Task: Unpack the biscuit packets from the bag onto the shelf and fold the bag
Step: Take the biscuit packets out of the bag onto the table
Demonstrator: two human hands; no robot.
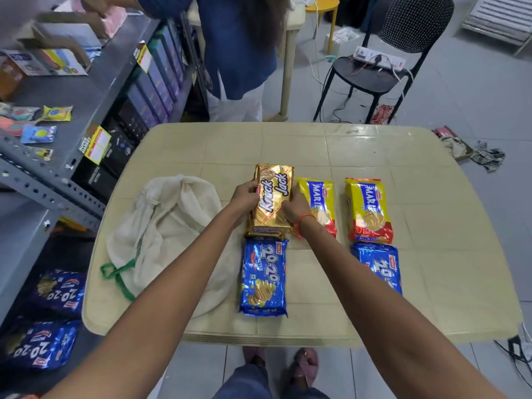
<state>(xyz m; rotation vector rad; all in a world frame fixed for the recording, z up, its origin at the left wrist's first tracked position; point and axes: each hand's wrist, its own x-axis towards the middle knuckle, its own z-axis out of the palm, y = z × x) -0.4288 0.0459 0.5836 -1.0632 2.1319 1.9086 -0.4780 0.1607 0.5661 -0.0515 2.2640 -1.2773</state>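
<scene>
A gold Krack Jack packet [272, 194] lies on the beige table [374, 156], with a second gold packet seeming to lie beneath it. My left hand [244, 195] grips its left edge and my right hand [296, 207] grips its right edge. Two yellow Marie packets [318, 203] [368, 210] lie to the right. Two blue 20-20 packets [263, 279] [380, 266] lie nearer to me, the right one partly hidden by my forearm. The white cloth bag [169, 226] with green handles lies crumpled on the table's left side.
A grey metal shelf [51, 180] stands at the left with boxes and small packets; more 20-20 packets [57, 292] lie on its lower level. Another person [239, 47] stands beyond the table. A black chair [380, 70] holding a power strip stands at the far right.
</scene>
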